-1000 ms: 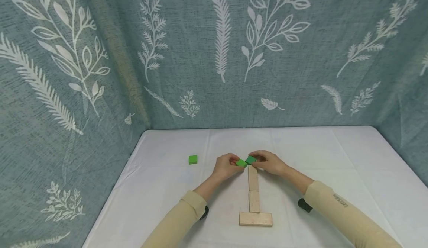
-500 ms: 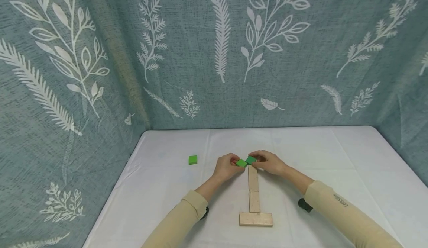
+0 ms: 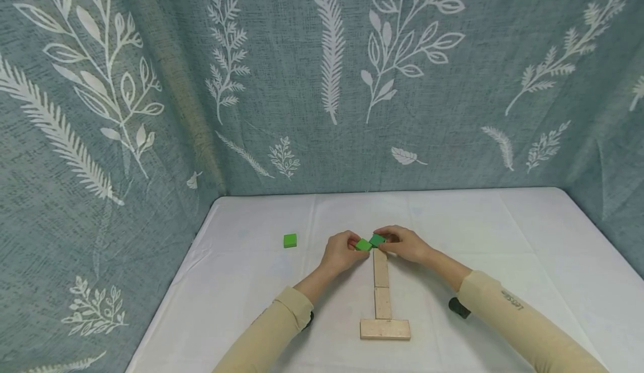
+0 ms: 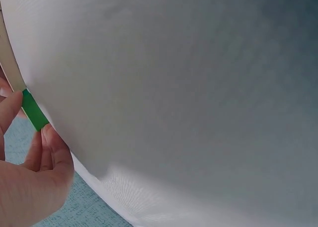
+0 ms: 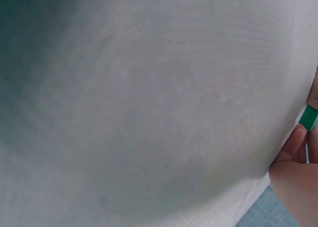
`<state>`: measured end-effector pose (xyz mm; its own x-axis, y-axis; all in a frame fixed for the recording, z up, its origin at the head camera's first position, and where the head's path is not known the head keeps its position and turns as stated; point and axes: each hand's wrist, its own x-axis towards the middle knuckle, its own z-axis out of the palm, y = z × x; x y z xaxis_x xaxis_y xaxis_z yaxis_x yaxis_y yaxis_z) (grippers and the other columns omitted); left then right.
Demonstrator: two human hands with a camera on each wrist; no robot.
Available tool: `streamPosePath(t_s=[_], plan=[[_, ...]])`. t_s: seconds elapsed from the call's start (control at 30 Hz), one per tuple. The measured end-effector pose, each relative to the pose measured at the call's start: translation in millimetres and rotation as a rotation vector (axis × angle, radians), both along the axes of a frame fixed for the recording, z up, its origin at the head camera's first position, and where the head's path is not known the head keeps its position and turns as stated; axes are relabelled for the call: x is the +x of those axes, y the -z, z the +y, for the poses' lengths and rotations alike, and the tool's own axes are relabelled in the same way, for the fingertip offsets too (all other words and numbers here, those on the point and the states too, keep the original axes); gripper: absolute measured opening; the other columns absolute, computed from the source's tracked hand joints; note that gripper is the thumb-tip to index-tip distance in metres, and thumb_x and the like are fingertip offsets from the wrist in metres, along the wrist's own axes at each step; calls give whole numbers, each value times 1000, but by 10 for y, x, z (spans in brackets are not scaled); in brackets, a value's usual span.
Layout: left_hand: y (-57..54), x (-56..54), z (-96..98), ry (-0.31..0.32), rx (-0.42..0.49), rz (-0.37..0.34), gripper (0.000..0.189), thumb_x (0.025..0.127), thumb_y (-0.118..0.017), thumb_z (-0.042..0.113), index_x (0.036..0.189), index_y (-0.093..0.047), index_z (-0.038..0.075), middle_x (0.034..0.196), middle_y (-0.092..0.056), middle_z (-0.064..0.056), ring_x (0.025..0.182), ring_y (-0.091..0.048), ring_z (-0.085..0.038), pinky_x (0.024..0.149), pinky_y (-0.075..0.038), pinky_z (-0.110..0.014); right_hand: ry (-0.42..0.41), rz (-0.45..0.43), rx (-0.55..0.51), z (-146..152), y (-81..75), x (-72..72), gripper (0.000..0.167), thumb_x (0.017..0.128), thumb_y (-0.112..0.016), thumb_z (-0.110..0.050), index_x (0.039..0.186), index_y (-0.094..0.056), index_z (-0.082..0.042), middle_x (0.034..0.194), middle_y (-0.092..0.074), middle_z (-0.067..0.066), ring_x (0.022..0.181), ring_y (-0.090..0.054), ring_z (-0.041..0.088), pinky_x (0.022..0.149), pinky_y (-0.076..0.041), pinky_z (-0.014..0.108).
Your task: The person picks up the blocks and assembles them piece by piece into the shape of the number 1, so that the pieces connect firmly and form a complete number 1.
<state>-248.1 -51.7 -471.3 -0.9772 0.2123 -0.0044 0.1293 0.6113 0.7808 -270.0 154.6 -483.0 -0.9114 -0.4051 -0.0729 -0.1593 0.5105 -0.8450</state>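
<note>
My left hand point(image 3: 343, 251) pinches a light green block point(image 3: 363, 245) between thumb and fingers, just left of the top of a wooden column. From the other side my right hand point(image 3: 406, 244) pinches a darker green block point(image 3: 377, 240). The two green blocks sit turned at an angle, corner to corner. Below them an upper wooden block point(image 3: 380, 268) and a lower wooden block point(image 3: 383, 303) line up end to end. A crosswise wooden block point(image 3: 384, 329) lies at the near end. The left wrist view shows the light green block point(image 4: 34, 110) in the fingers.
Another light green block point(image 3: 290, 240) lies alone on the white-covered table point(image 3: 241, 283), left of my left hand. A teal curtain point(image 3: 312, 82) with white leaf prints hangs behind the table and at its sides. Dark wrist gear point(image 3: 458, 308) shows under the right sleeve.
Both hands keep their grip and place. The left hand and its light green block have shifted very slightly right; the wooden blocks stay put.
</note>
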Motion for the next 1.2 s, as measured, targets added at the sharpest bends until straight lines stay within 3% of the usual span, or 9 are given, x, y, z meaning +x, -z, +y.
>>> streamPosePath(t_s=[0.9,1.2], plan=[[36,24,-20,44,-17,13,37,81,-79,16,109,-66,-4,88,-60,-6,78,-50,-13,66,-45,-24,-6,-7,32,12,37,11,40,95,-62,-19,131,-58,-1,94,-59,4,82,-51,16,68,-45,28],[36,-4,-63,38,15,24,38,81,-80,15,111,-65,-5,94,-65,-9,82,-57,-17,69,-50,-28,-17,18,6,-3,26,-1,41,95,-63,-19,130,-57,1,95,-59,6,83,-51,17,68,-44,31]])
